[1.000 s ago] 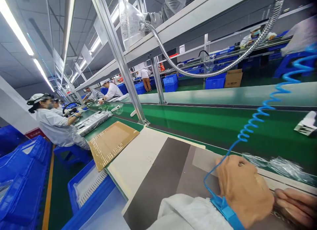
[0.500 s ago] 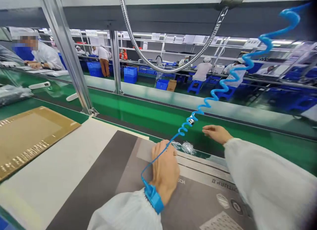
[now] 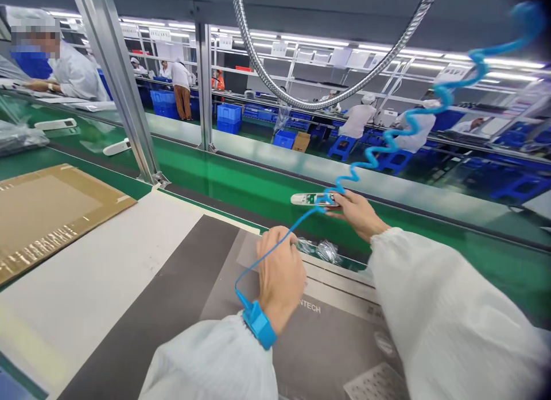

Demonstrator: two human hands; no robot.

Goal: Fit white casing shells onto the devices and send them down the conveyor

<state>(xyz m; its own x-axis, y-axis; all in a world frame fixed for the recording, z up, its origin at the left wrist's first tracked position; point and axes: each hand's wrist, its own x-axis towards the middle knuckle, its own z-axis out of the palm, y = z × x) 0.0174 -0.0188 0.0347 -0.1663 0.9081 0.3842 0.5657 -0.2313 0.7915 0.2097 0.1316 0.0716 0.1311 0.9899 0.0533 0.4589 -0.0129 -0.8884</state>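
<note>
My right hand (image 3: 359, 215) reaches over the green conveyor belt, thumb and fingers closed on one end of a slim white device housing (image 3: 303, 199) with a green circuit board showing. Part of the housing is behind the blue coiled cord (image 3: 370, 156). That cord runs to a blue wrist strap (image 3: 259, 326) on my left wrist. My left hand (image 3: 282, 274) is over the dark printed mat (image 3: 172, 308), its fingers curled together. Its fingertips are turned away, so what they hold, if anything, is hidden. Clear crumpled plastic (image 3: 328, 252) lies just beyond it.
Cardboard (image 3: 81, 208) lies at the left beside white sheeting. Two more white housings (image 3: 55, 124) sit on the belt. A metal post (image 3: 116, 84) rises at left, and a flexible metal conduit (image 3: 310, 104) hangs above. A co-worker (image 3: 77, 70) sits across the belt.
My right hand has moved left over the belt and is now closed on the white housing. My left hand stays over the mat with its fingers curled. The view has shifted slightly.
</note>
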